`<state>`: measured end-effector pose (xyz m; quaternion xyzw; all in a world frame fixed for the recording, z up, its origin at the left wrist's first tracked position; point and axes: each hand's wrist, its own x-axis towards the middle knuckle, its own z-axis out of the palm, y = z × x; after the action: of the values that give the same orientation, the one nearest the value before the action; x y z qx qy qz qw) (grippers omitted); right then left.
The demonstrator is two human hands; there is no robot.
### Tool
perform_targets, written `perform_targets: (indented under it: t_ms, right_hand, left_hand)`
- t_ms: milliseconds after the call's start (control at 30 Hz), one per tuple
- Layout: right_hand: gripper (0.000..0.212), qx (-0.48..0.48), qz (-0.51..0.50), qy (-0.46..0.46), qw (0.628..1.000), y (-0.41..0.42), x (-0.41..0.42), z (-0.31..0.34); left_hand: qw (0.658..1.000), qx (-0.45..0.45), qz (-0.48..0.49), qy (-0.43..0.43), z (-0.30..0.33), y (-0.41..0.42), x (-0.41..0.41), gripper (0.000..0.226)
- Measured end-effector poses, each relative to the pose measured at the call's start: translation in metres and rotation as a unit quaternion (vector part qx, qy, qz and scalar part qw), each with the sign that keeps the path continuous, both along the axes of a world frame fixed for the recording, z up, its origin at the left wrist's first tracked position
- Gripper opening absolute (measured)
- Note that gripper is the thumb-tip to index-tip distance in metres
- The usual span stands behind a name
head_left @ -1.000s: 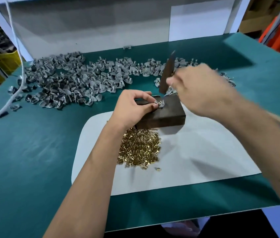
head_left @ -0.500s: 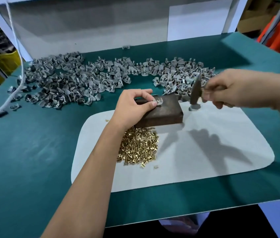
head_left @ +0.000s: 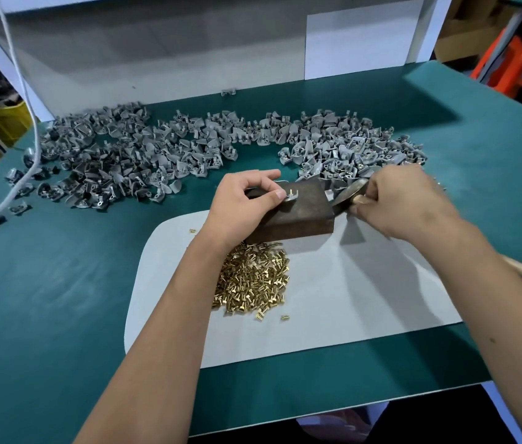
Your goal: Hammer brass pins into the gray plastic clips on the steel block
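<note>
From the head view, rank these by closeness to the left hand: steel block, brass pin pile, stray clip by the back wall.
1. Steel block: under the left hand.
2. Brass pin pile: just below the wrist, on the white mat.
3. Stray clip: far back, by the wall.

No text, label, brand, number or sign can be read on anything in this view of the desk.

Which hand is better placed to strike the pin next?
Right. The right hand grips the hammer beside the steel block, while the left hand steadies the clip there.
</note>
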<state>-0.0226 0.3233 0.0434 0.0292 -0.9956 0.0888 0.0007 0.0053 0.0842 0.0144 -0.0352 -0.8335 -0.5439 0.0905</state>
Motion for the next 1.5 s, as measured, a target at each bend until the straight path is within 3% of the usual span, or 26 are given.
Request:
perform_targets:
  t_ms: [133, 233, 367, 467, 633, 733, 900, 1100, 1233, 1333, 1433, 1500]
  right_hand:
    - [0.017, -0.001, 0.041, 0.094, 0.995, -0.012, 0.003, 0.003]
    - [0.021, -0.088, 0.165, 0.142, 0.972, -0.03, 0.005, 0.011]
    - [0.024, -0.119, 0.289, 0.131, 0.941, -0.052, 0.005, 0.013]
    - [0.019, -0.147, 0.276, 0.138, 0.94, -0.059, -0.006, 0.015]
    - [0.025, -0.051, 0.094, 0.128, 0.986, -0.046, -0.044, 0.025]
    - [0.024, -0.044, 0.034, 0.125, 0.991, -0.047, -0.069, 0.031]
    - [0.018, -0.076, 0.121, 0.081, 0.986, -0.092, -0.104, 0.034]
    - [0.044, 0.072, 0.265, 0.061, 0.96, -0.145, -0.148, 0.026]
    - [0.039, 0.074, 0.264, 0.027, 0.961, -0.152, -0.169, 0.013]
    - [0.027, 0.074, 0.254, 0.031, 0.964, -0.151, -0.177, 0.005]
    - [0.017, 0.111, 0.198, 0.046, 0.973, -0.149, -0.181, 0.005]
    - [0.015, 0.135, 0.173, 0.075, 0.973, -0.152, -0.183, 0.008]
  left_hand:
    - [1.0, 0.008, -0.004, 0.002, 0.001, 0.001, 0.0, 0.016]
    - [1.0, 0.028, -0.003, 0.004, 0.002, 0.001, 0.0, 0.017]
    - [0.996, 0.09, 0.001, 0.0, 0.004, 0.001, 0.0, 0.017]
    - [0.995, 0.092, 0.044, 0.008, 0.005, -0.004, -0.002, 0.012]
    - [0.973, 0.097, 0.207, 0.03, 0.003, -0.026, -0.009, 0.02]
    - [0.953, 0.13, 0.272, 0.03, -0.002, -0.039, -0.014, 0.026]
    - [0.938, 0.154, 0.309, 0.021, -0.007, -0.045, -0.018, 0.027]
    - [0.948, 0.123, 0.294, 0.004, -0.005, -0.046, -0.021, 0.013]
    - [0.958, 0.04, 0.278, -0.051, 0.009, -0.055, -0.04, 0.018]
    - [0.961, -0.086, 0.258, -0.043, 0.022, -0.06, -0.063, 0.017]
    - [0.939, -0.256, 0.229, -0.029, 0.022, -0.066, -0.089, 0.012]
    - [0.917, -0.34, 0.204, -0.044, 0.015, -0.068, -0.106, 0.029]
